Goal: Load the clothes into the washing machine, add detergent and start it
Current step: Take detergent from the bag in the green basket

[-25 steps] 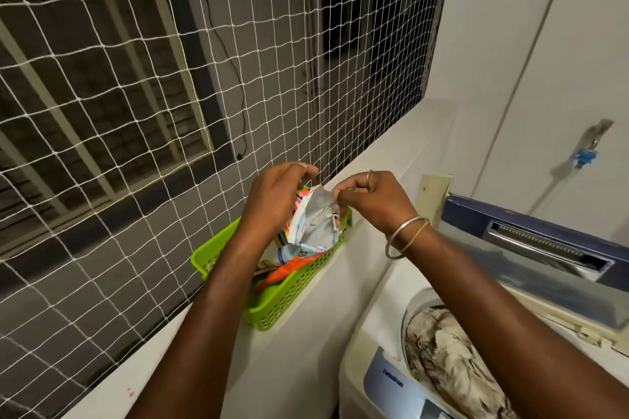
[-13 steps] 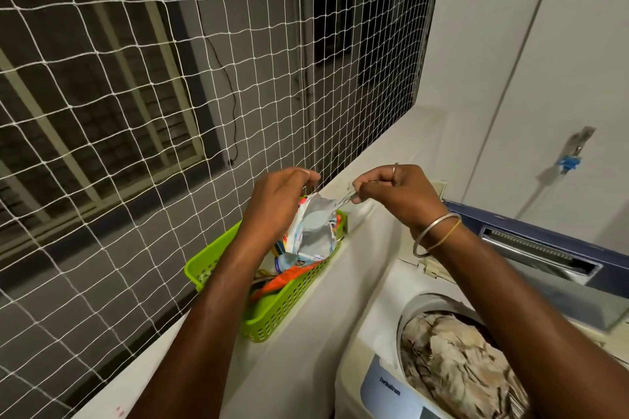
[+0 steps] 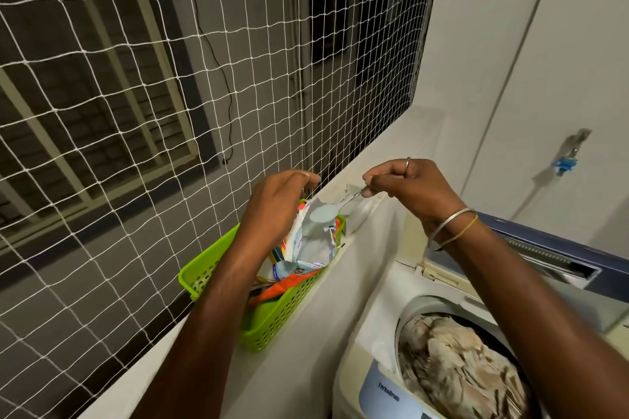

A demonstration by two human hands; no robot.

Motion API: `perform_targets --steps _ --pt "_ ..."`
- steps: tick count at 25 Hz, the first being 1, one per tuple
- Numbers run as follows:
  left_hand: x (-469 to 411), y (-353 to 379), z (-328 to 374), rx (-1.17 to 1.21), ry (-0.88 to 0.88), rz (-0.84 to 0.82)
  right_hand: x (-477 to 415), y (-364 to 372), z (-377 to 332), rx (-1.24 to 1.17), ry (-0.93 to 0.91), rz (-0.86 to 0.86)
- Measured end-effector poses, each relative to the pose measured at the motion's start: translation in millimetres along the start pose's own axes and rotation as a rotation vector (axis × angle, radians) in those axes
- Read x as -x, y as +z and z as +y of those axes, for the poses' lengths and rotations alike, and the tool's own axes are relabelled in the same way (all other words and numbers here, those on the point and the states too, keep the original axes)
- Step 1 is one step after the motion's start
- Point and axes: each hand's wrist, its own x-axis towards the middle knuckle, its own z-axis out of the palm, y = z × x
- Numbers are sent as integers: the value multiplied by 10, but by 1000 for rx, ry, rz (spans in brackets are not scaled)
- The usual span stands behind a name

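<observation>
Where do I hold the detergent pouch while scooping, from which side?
Pinch the detergent pouch by its top rim on the net side, from above, as the left hand does. It stands upright in the green basket, mouth up, and the right hand works the spoon from the washer side.

both forearms are bare and run up from the bottom edge toward the middle of the frame, the left from bottom centre, the right from the lower right corner. the hands sit side by side with a gap between them. the left hand (image 3: 275, 204) shows its back, wrist bent down, fingers curled over and gripping the top edge of the detergent packet (image 3: 313, 241). the right hand (image 3: 410, 182), slightly higher and to the right, is a loose fist, knuckles up, thumb and forefinger pinching the handle of a spoon (image 3: 326, 213). two bangles (image 3: 452, 224) circle the right wrist, and a ring (image 3: 407, 163) sits on one finger.
</observation>
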Motion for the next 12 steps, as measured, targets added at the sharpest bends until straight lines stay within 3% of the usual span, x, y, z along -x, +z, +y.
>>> perform_targets --steps 12 --pt "27 -99 -57 -8 -35 12 -598 -438 175 84 84 42"
